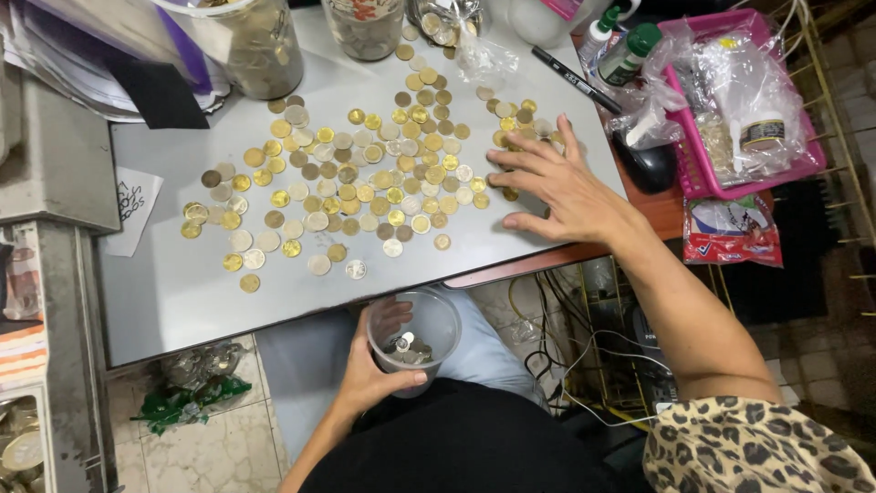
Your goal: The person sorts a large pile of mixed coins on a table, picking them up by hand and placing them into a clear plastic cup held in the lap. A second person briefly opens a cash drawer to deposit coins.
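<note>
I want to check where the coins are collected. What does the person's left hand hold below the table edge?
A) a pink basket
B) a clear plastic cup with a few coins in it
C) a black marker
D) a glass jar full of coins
B: the left hand grips a clear plastic cup with a few coins at its bottom, just below the grey table edge.

The coins [365, 178] are metal, some brassy gold and bright, others dull silver-grey; the tabletop [173, 283] under them is smooth, matt grey, with a reddish wood-look edge [511, 269]; the cup [415, 333] held by the left hand [370, 374] is clear, thin plastic, slightly glossy; the jars [265, 50] at the back look like clear glass or plastic, I cannot tell which; the basket [698, 173] is glossy pink plastic, its bags [739, 82] crinkled clear film; the sleeve [748, 447] is soft leopard-print cloth; the floor [210, 447] is pale, marbled tile.
</note>
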